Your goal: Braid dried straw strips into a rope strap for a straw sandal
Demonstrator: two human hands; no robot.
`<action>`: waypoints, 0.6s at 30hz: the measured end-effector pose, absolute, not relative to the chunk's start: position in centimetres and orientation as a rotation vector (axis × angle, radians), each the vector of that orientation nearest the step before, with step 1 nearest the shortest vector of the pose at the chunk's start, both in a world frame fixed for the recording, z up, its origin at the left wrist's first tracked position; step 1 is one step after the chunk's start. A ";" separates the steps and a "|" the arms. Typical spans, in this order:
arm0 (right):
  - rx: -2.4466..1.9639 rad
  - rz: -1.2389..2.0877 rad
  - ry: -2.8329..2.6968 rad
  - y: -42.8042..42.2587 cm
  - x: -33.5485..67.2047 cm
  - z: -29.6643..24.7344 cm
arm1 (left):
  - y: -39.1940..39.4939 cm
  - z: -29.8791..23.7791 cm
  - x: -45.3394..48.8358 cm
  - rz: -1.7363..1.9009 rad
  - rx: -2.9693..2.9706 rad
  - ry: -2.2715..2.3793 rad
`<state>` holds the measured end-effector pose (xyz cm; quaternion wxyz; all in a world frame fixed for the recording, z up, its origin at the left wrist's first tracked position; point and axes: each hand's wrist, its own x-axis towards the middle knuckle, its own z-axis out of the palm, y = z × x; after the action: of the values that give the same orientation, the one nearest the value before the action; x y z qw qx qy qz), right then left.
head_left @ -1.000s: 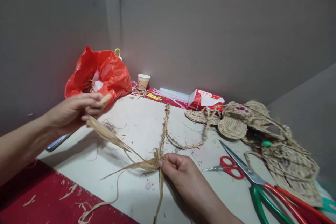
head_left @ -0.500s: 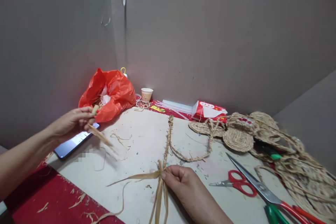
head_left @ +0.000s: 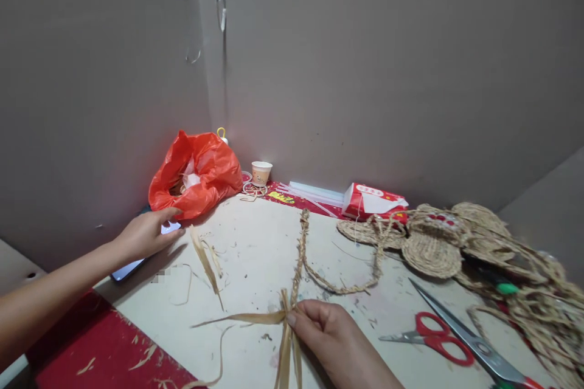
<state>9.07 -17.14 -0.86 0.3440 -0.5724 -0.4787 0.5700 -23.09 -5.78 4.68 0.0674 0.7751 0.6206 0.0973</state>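
Note:
My right hand (head_left: 335, 334) pinches a braided straw cord (head_left: 302, 249) between thumb and forefinger, low on the braid. Loose flat strands (head_left: 258, 318) fan out from that spot, one to the left and others down toward me. The braid runs up the board, and a thinner braided loop (head_left: 340, 289) curves off to its right. Over a phone (head_left: 128, 268) my left hand (head_left: 148, 234) hovers or rests, fingers apart and with nothing seen in them. Its fingertips are close to the red plastic bag (head_left: 201, 164). Just right of them, a small bunch of dry straw strips (head_left: 206, 261) lies on the board.
Small red-handled scissors (head_left: 433, 337) and larger open shears (head_left: 474, 340) lie at the right. Behind them is a heap of woven straw pieces (head_left: 431, 255). A tissue pack (head_left: 376, 202) and a paper cup (head_left: 261, 174) stand along the wall.
My left hand has let go of the straw strips, which now lie on the board, and has come down near the phone. My right hand keeps its pinch. The view has shifted slightly.

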 end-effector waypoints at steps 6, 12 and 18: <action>-1.405 1.566 -1.161 -17.0 9.2 -1.2 | -6.9 4.9 -20.5 0.339 2.482 1.876; -1.260 1.708 -1.020 -17.0 9.6 -1.3 | -7.6 3.9 -13.8 0.442 2.398 1.265; -1.222 1.721 -0.999 -17.0 9.5 -1.4 | -1.4 1.0 -12.0 0.634 2.536 1.165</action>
<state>9.53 -16.98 -1.37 0.3924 -0.4813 -0.3933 0.6780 -11.97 -1.36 1.00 0.1396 0.8775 0.4031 0.2193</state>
